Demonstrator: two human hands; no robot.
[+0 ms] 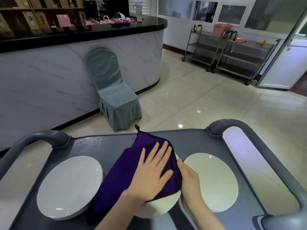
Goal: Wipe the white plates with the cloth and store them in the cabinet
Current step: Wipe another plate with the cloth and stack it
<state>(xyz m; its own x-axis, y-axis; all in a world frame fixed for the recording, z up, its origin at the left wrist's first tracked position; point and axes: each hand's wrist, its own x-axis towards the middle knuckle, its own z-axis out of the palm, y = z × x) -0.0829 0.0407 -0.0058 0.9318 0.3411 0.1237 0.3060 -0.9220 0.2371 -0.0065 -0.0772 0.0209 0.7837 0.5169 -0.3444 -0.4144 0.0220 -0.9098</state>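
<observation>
Here, left grip [152, 173] splayed on cloth [116, 180], right grip [189, 181] clamps plate [159, 208] — stacks [69, 185] flanking.

Three white plates show on one cart [106, 143]: left plate [66, 186], middle plate [159, 208], right plate [214, 180]. One cloth [116, 180], one left hand [154, 171], one right hand [189, 178]. One chair [113, 90], two steel trolleys [240, 62]

Glossy floor tiles [207, 100] catching light, a covered chair [114, 90] backs against the curved counter [49, 77], steel trolleys [232, 52] below what seem windows [232, 14].

Middle plate [159, 208] mostly under purple cloth [116, 176], fingertips of right hand [189, 181] hidden beneath it
</observation>
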